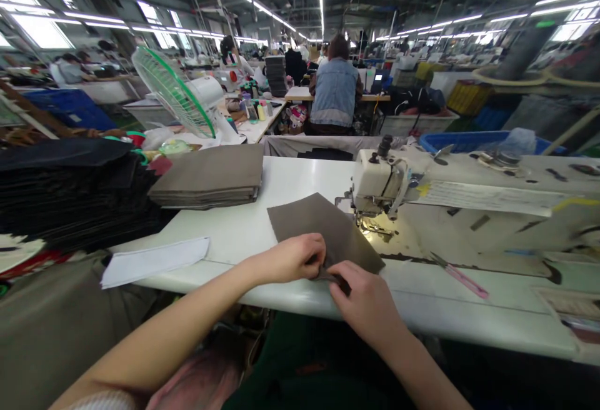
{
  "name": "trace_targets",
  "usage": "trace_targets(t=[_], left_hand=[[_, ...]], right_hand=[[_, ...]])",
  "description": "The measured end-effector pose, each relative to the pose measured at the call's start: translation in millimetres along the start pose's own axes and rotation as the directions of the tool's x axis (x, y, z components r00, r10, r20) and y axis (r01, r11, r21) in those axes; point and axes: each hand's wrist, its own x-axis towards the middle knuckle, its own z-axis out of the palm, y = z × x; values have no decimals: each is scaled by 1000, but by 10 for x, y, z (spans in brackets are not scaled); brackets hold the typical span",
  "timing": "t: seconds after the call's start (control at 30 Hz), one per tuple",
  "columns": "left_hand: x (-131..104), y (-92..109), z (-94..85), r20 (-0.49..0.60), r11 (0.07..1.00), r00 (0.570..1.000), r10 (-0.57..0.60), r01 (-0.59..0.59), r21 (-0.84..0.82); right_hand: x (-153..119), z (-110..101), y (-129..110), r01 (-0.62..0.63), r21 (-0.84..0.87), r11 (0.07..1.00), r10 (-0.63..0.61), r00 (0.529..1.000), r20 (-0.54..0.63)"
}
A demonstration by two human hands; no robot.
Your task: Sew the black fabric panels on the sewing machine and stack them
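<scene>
A grey-brown fabric piece [323,222] lies on the white sewing table, its near corner lifted at the table's front edge. My left hand [302,257] pinches that near edge with bent fingers. Close beside it, my right hand [360,294] grips the same edge between thumb and fingers, where the cloth looks folded. The fabric's right side reaches close to the needle area of the sewing machine [377,185], whose lamp lights the plate. Both hands partly hide the fold.
Pink-handled thread snips [462,275] lie to the right. At the left are a white strip [157,261], a stack of grey-brown panels [210,175] and a tall pile of black fabric [65,191]. Behind stand a green-rimmed fan [175,91] and a person in a denim vest [334,91].
</scene>
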Motion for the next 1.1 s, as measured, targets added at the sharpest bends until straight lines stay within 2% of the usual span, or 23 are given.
trace_targets(t=[0.13,0.27,0.33,0.37,0.4,0.43,0.5,0.53,0.57,0.6,0.67,0.73,0.77,0.8,0.87,0.93,1.0,1.1], left_hand=[[21,-5,-21,19,1000,1000,-23,23,-19],[48,36,-23,50,1000,999,-18,17,26],[28,78,-26,-12,999,1000,-21,21,39],[2,102,-24,-103,999,994,-27,32,41],[-37,128,-14,-236,997,971,-45,57,44],[-89,154,7,-386,994,919,-82,105,37],[-218,198,99,-599,970,770,-220,238,-50],[-287,213,173,-635,943,704,-319,305,-135],[-351,224,265,-614,902,664,-427,362,-236],[-405,229,368,-542,846,650,-533,410,-341],[-472,225,584,-306,697,652,-694,501,-514],[-487,208,755,-111,564,643,-758,561,-606],[-483,198,809,-68,531,639,-766,571,-626],[-477,189,838,-64,526,638,-767,569,-632],[-479,183,836,-126,573,646,-753,550,-607],[-511,195,796,-174,613,643,-746,559,-559],[-565,218,762,-150,596,634,-758,581,-554],[-627,252,746,-72,488,625,-777,526,-697]], right_hand=[[-6,-31,-41,-101,98,990,98,994,39],[3,29,-49,-119,33,992,118,993,18],[6,110,-16,-151,21,988,150,989,11],[8,157,12,-168,45,985,168,986,13],[12,205,49,-188,75,979,187,982,15],[18,251,92,-195,103,975,194,981,18],[29,329,188,-214,169,962,213,977,21],[32,358,235,-243,220,945,243,970,25],[32,379,274,-282,282,917,284,958,32],[29,392,303,-324,345,881,329,943,43],[20,399,318,-371,408,834,380,923,62],[13,396,275,-327,327,887,332,942,42],[11,398,239,-266,240,934,268,963,23],[10,405,201,-190,142,971,191,982,11],[12,431,139,-46,-15,999,47,999,8],[22,458,123,9,-62,998,-9,1000,7],[42,459,152,-45,-4,999,45,999,-10],[87,401,230,-158,180,971,160,987,3]])
